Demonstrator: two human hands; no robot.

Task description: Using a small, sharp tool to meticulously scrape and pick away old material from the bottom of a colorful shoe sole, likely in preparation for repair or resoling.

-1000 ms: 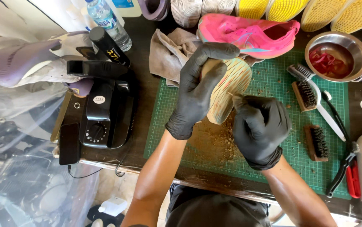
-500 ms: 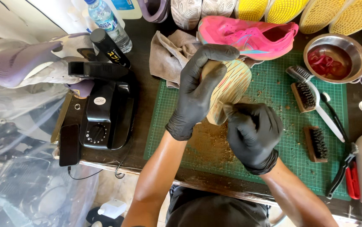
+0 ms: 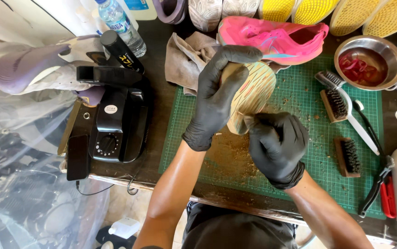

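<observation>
Green cutting mat (image 3: 318,152) centre frame, brown dust; left hand (image 3: 219,92) grips shoe sole (image 3: 253,92), right hand (image 3: 277,145) fisted at its lower end; dark bench (image 3: 157,138) cluttered

Gloved hands (image 3: 249,120) — shoe sole (image 3: 252,94), green mat (image 3: 300,110)

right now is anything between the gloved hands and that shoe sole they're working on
Nothing visible stands between them. The left hand is wrapped over the top of the upturned shoe sole, and the right hand is pressed against its lower end. Both black gloves touch it directly, above the green cutting mat.
</observation>
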